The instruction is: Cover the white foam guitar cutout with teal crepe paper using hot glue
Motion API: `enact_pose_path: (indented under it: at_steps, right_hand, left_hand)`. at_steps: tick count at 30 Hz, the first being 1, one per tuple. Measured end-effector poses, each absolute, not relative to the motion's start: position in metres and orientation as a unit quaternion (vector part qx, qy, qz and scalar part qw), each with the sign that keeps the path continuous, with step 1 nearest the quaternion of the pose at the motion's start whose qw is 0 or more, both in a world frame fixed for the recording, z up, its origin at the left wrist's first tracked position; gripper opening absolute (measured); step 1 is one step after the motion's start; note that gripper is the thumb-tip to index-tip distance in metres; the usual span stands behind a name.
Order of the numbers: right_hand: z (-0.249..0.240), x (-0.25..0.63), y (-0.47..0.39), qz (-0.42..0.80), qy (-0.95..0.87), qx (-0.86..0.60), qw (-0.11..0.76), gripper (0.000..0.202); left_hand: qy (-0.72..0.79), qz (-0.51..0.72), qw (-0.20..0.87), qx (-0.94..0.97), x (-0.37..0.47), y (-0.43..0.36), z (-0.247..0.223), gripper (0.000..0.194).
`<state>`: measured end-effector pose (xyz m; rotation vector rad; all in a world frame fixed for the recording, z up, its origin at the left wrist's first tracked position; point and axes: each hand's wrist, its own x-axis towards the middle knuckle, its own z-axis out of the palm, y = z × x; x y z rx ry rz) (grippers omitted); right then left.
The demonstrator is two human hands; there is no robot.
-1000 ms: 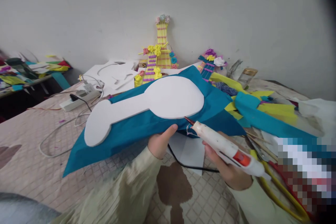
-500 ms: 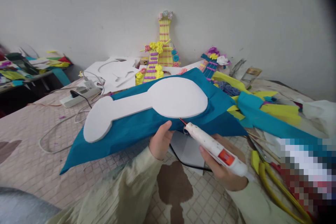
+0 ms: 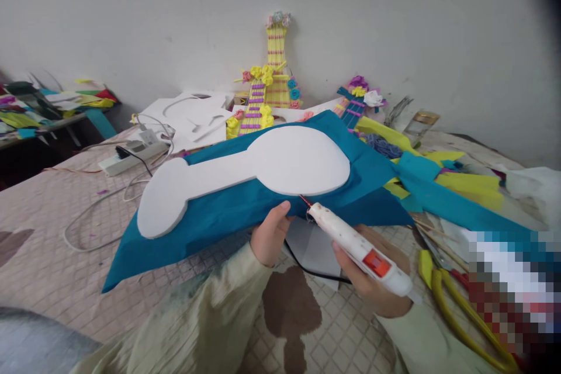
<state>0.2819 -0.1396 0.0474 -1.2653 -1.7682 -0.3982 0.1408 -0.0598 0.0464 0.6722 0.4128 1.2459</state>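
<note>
The left hand (image 3: pixel 268 241) grasps the near edge of a teal, crinkled paper sheet (image 3: pixel 210 216), thumb on top and the other fingers mostly hidden beneath. On this sheet, just beyond both hands, lies a flat white guitar-shaped board (image 3: pixel 300 160), its wide end straight ahead and its narrow end off to their left. The right hand (image 3: pixel 377 277) grips a white glue gun (image 3: pixel 344 234) with an orange-red patch, its dark nozzle at the board's near edge. Yellow-handled scissors (image 3: pixel 438 298) lie right of that hand.
</note>
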Motion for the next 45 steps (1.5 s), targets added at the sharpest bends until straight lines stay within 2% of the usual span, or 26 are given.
enact_pose_path:
  at_steps: [3, 7, 12, 17, 23, 32, 34, 39, 45]
  right_hand:
    - [0.043, 0.284, -0.141, -0.151, -0.710, -0.521, 0.449, 0.014]
    - [0.041, 0.286, -0.142, -0.208, -0.710, -0.514, 0.434, 0.014]
    - [0.045, 0.284, -0.142, -0.220, -0.710, -0.517, 0.424, 0.014]
    - [0.045, 0.286, -0.142, -0.266, -0.709, -0.511, 0.407, 0.015]
    - [0.045, 0.286, -0.143, -0.230, -0.699, -0.539, 0.410, 0.014]
    - [0.043, 0.292, -0.142, -0.336, -0.719, -0.485, 0.368, 0.010]
    - [0.046, 0.291, -0.141, -0.358, -0.723, -0.469, 0.360, 0.012]
    - [0.052, 0.287, -0.141, -0.315, -0.701, -0.510, 0.385, 0.019]
    - [0.053, 0.291, -0.142, -0.373, -0.711, -0.487, 0.343, 0.022]
  left_hand:
    - [0.187, 0.562, 0.742, 0.313, 0.141, -0.059, 0.045, 0.040]
    - [0.181, 0.578, 0.737, 0.302, 0.141, -0.059, 0.045, 0.041]
    - [0.159, 0.588, 0.733, 0.303, 0.141, -0.059, 0.050, 0.044]
    - [0.139, 0.592, 0.730, 0.313, 0.139, -0.059, 0.050, 0.040]
    - [0.136, 0.592, 0.729, 0.317, 0.138, -0.059, 0.052, 0.038]
    - [0.112, 0.603, 0.721, 0.324, 0.136, -0.057, 0.050, 0.035]
    - [0.108, 0.608, 0.720, 0.315, 0.136, -0.057, 0.051, 0.036]
    - [0.120, 0.622, 0.717, 0.292, 0.137, -0.057, 0.054, 0.039]
    - [0.130, 0.629, 0.710, 0.289, 0.137, -0.057, 0.055, 0.036]
